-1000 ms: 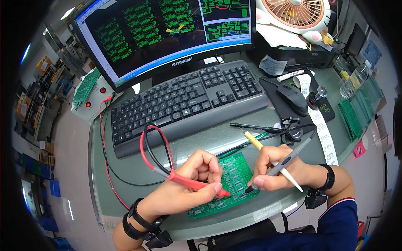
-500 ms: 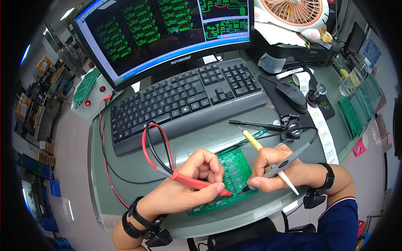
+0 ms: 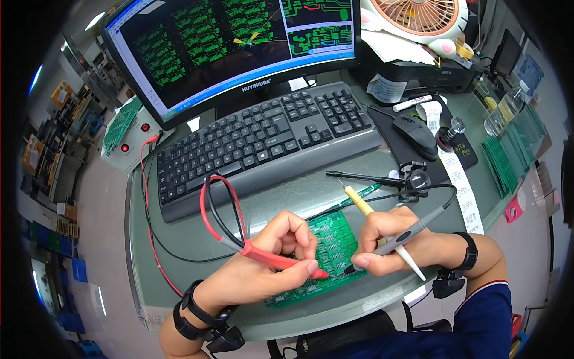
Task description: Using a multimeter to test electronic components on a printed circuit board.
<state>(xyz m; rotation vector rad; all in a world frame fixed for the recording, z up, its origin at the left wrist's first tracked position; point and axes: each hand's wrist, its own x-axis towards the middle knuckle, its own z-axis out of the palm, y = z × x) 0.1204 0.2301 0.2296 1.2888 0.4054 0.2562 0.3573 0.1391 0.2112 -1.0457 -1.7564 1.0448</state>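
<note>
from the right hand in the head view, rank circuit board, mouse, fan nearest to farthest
1. Circuit board: green, touching the right hand on its left side.
2. Mouse: black, up the desk beyond the hand, beside the keyboard.
3. Fan: at the desk's far edge, top of view.

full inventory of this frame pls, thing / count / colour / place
circuit board: 1, green, desk front, under both hands
red probe: 1, red, in left hand, tip on the board
grey probe: 1, grey with black lead, in right hand
cream pen-like tool: 1, cream, also in right hand
keyboard: 1, black on grey, desk centre
monitor: 1, black, shows green board layouts, behind keyboard
mouse: 1, black, right of keyboard
fan: 1, white and pink, back right
stacked boards: several, green, right edge
left hand: 1, black wrist straps
right hand: 1, black wristband
</note>
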